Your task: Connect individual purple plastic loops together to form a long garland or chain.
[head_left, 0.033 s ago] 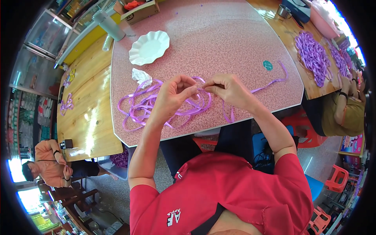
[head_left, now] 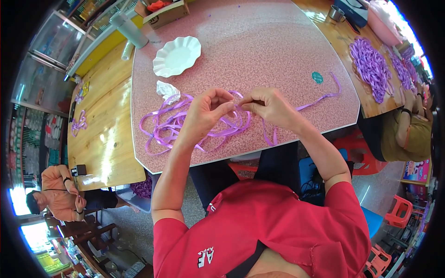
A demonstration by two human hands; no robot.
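Over the near part of the pink speckled table, my left hand (head_left: 210, 110) and my right hand (head_left: 269, 104) meet almost fingertip to fingertip. Both pinch a purple ribbon (head_left: 160, 129); the exact spot between the fingers is small and partly hidden. Loose loops of this ribbon lie in a tangle under and left of my left hand. From beside my right hand a length of ribbon (head_left: 320, 98) runs right and curls up at its end. Another short piece (head_left: 274, 137) hangs toward the table's front edge.
A crumpled white tissue (head_left: 168, 91) and a scalloped white plate (head_left: 177, 56) lie beyond the tangle. A grey-green bottle (head_left: 128, 30) and a cardboard box (head_left: 165, 15) stand at the far left. A large purple ribbon pile (head_left: 371, 69) covers the right-hand table. One person sits at each side.
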